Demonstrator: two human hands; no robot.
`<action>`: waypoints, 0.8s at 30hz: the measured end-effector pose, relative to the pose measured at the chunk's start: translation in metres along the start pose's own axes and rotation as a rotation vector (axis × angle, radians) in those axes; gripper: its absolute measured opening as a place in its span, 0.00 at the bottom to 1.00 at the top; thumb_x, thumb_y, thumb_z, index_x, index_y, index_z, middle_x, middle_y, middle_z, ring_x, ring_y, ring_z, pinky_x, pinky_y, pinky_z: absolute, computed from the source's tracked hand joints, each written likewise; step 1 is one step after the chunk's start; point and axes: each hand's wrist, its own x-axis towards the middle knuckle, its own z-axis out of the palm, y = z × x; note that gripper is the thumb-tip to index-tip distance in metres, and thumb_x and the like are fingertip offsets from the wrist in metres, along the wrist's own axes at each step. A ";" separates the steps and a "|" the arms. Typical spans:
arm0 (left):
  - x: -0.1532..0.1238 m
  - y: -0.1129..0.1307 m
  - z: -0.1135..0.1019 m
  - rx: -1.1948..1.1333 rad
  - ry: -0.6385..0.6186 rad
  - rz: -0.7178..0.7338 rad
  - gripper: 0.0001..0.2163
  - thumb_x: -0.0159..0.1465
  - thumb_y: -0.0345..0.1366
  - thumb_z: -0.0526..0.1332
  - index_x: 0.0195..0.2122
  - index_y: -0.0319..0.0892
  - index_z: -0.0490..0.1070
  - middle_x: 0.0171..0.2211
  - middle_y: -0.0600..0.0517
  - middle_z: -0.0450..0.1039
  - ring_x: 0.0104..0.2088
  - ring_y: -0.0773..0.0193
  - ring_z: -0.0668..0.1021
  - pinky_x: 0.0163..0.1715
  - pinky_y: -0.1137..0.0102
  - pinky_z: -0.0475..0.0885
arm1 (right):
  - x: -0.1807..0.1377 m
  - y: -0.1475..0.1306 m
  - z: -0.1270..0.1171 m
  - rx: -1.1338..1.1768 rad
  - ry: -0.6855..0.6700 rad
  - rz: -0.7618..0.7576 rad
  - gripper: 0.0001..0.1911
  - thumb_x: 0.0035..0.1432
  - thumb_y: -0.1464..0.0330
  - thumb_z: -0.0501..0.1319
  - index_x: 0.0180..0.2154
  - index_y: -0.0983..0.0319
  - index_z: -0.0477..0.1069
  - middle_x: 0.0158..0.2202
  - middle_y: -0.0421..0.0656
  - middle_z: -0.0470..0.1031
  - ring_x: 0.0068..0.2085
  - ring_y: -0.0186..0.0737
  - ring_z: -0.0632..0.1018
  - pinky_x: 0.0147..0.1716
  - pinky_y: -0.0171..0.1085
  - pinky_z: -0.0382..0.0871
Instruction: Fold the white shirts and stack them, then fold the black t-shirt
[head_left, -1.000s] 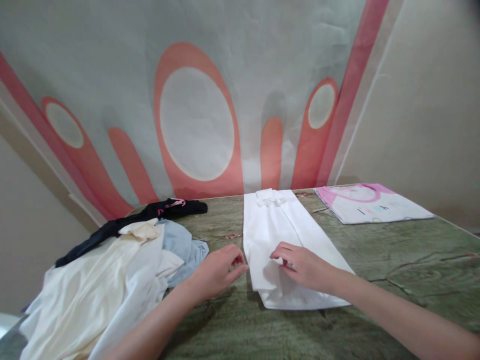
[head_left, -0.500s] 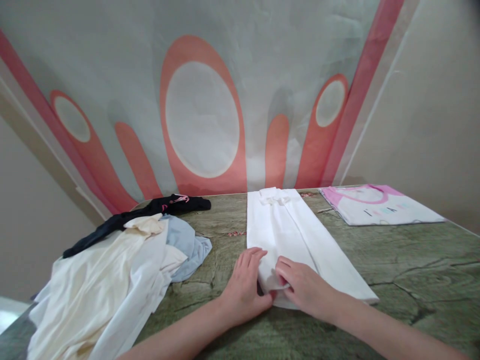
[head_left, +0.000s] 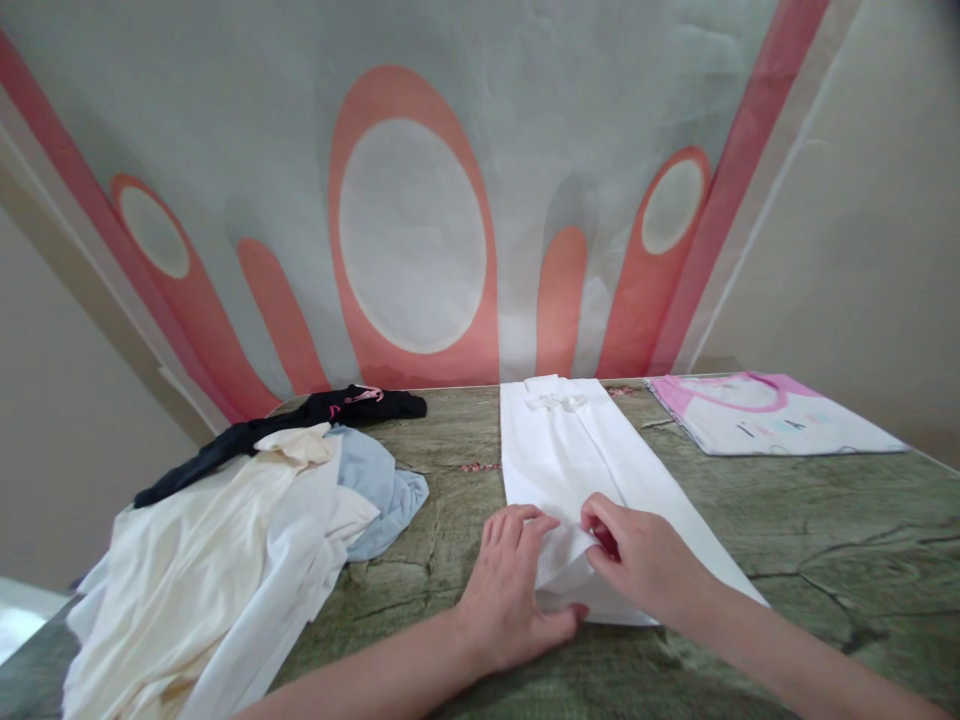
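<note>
A white blouse with a small bow near its far end lies in a long folded strip on the table. At its near end, my right hand pinches a layer of the fabric between thumb and fingers, pulling it up into a small raised peak. My left hand rests over the near left edge of the blouse, fingers curved and thumb spread away from them on the lower hem. The cloth under the left palm is hidden.
On the left lies a loose heap of cream and white clothes, with a light blue garment and a black garment beside it. A folded pink and white T-shirt sits at the back right of the wood-patterned table.
My right hand has moved slightly up and right, drawing the pinched fabric with it. My left hand has shifted a little right, its thumb further along the hem. The view has shifted slightly.
</note>
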 end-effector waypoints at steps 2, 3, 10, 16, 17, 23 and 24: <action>0.001 -0.001 0.004 0.021 0.020 -0.006 0.34 0.46 0.40 0.65 0.54 0.43 0.54 0.52 0.44 0.58 0.53 0.50 0.60 0.54 0.53 0.55 | 0.001 -0.002 0.001 0.038 0.036 0.009 0.08 0.48 0.75 0.51 0.33 0.59 0.59 0.21 0.34 0.65 0.24 0.33 0.69 0.26 0.32 0.57; 0.001 -0.002 0.005 0.037 0.040 -0.016 0.35 0.47 0.39 0.64 0.56 0.42 0.52 0.53 0.44 0.57 0.54 0.50 0.60 0.54 0.52 0.54 | 0.001 -0.003 0.002 0.051 0.055 0.009 0.09 0.49 0.74 0.51 0.34 0.59 0.60 0.21 0.34 0.65 0.23 0.33 0.69 0.26 0.32 0.57; -0.002 -0.004 0.009 0.076 0.038 -0.015 0.40 0.43 0.24 0.54 0.60 0.42 0.44 0.59 0.45 0.49 0.60 0.52 0.51 0.58 0.53 0.47 | 0.003 -0.001 0.003 0.032 0.100 -0.016 0.16 0.53 0.71 0.49 0.43 0.59 0.66 0.22 0.38 0.71 0.24 0.36 0.72 0.26 0.33 0.61; -0.001 0.001 0.005 0.033 -0.020 -0.033 0.39 0.43 0.26 0.54 0.59 0.42 0.46 0.59 0.45 0.49 0.60 0.52 0.50 0.59 0.54 0.46 | 0.004 0.005 -0.001 -0.053 0.099 -0.020 0.20 0.54 0.72 0.47 0.47 0.59 0.67 0.27 0.40 0.76 0.27 0.39 0.76 0.29 0.35 0.63; 0.000 0.001 0.006 0.029 -0.026 -0.049 0.38 0.43 0.27 0.55 0.59 0.42 0.47 0.58 0.45 0.49 0.60 0.52 0.51 0.59 0.54 0.47 | 0.004 0.005 -0.003 -0.051 0.098 -0.025 0.19 0.54 0.72 0.47 0.46 0.59 0.68 0.27 0.40 0.76 0.27 0.38 0.76 0.29 0.35 0.63; 0.001 -0.005 0.006 0.059 -0.059 -0.108 0.33 0.46 0.24 0.53 0.56 0.44 0.52 0.57 0.47 0.53 0.57 0.56 0.57 0.56 0.57 0.53 | 0.004 0.008 -0.014 -0.124 0.049 0.014 0.14 0.52 0.71 0.51 0.36 0.57 0.72 0.22 0.39 0.75 0.24 0.37 0.74 0.27 0.34 0.60; 0.002 -0.004 0.004 0.072 -0.062 -0.096 0.33 0.45 0.23 0.52 0.55 0.44 0.53 0.57 0.47 0.53 0.57 0.56 0.57 0.56 0.57 0.53 | 0.004 0.009 -0.015 -0.165 0.032 0.022 0.14 0.52 0.71 0.51 0.36 0.56 0.72 0.22 0.39 0.75 0.25 0.38 0.75 0.27 0.34 0.60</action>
